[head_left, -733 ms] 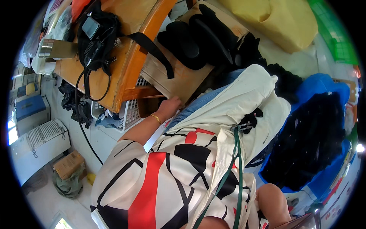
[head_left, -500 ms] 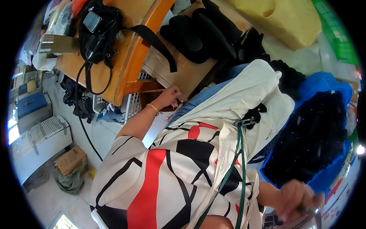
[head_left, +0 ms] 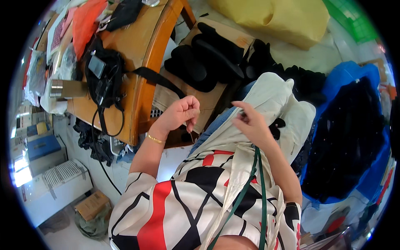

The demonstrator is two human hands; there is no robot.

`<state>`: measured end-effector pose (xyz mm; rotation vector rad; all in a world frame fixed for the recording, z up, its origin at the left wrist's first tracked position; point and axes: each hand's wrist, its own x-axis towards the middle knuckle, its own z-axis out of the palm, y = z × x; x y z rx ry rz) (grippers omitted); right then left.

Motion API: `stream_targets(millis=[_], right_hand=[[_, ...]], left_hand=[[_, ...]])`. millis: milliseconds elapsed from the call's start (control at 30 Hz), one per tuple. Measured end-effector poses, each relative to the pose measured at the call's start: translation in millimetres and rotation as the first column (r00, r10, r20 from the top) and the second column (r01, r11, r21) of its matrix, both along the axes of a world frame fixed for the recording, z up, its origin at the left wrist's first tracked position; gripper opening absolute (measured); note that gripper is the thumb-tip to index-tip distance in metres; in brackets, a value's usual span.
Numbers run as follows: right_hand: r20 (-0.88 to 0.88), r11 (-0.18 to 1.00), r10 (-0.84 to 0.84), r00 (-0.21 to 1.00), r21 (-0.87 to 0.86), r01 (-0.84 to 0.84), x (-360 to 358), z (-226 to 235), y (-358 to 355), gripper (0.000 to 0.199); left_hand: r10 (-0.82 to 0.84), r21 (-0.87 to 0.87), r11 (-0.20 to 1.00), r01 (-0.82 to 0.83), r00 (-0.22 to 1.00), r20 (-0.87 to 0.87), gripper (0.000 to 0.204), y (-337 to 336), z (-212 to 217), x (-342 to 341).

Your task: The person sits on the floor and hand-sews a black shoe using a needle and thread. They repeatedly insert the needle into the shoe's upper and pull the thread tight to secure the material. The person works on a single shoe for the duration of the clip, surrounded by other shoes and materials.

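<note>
My left hand (head_left: 181,114), a gold bracelet on its wrist, is raised over the left side of my lap. Its fingers are pinched together, and a thin strand seems to hang below them; what they hold is too small to make out. Facing it, my right hand (head_left: 253,125) has thumb and forefinger apart, with a small dark spot between them that I cannot identify. The cream apron (head_left: 271,93) covers my lap. A small black piece (head_left: 278,123) lies there, partly behind my right hand. Green cords (head_left: 262,179) run down the apron toward that hand.
Black padded pieces (head_left: 196,62) lie on cardboard ahead. A blue bag (head_left: 354,73) full of black pieces stands at the right. On the left, a wooden table (head_left: 139,54) bears a black bag (head_left: 106,68) and a metal flask (head_left: 68,88). A yellow sack (head_left: 287,21) lies at the back.
My right hand has come from the lower right up over my lap. My left hand has risen slightly and turned, its fingers still closed. The view has shifted.
</note>
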<state>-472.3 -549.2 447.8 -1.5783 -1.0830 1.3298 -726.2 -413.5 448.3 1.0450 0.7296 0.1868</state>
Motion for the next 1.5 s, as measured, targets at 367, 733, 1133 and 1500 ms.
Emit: stream_targets(millis=[367,733,1133,1500], right_hand=[[-0.386,0.986,0.062,0.920,-0.119,-0.117,-8.3,6.4,14.8,0.015],[-0.618,0.893,-0.441,0.650,-0.233,0.385,40.5,17.9,-57.4,0.016],[0.448,0.681,-0.727,0.520,0.375,0.629,64.1,-17.6,-135.8,0.017],[0.692,0.698,-0.512,0.509,-0.010,0.716,104.6,-36.4,-179.3,0.022]], left_hand=[[-0.110,0.231,0.969,0.088,0.990,0.083,0.015,29.1,59.9,46.5],[-0.155,0.205,0.966,0.159,0.987,-0.036,0.015,-71.8,18.6,134.1],[-0.267,-0.279,0.918,0.283,0.959,0.094,0.029,-89.0,23.2,135.4],[-0.163,-0.256,0.949,0.183,0.982,0.095,0.027,-102.3,18.2,155.6]])
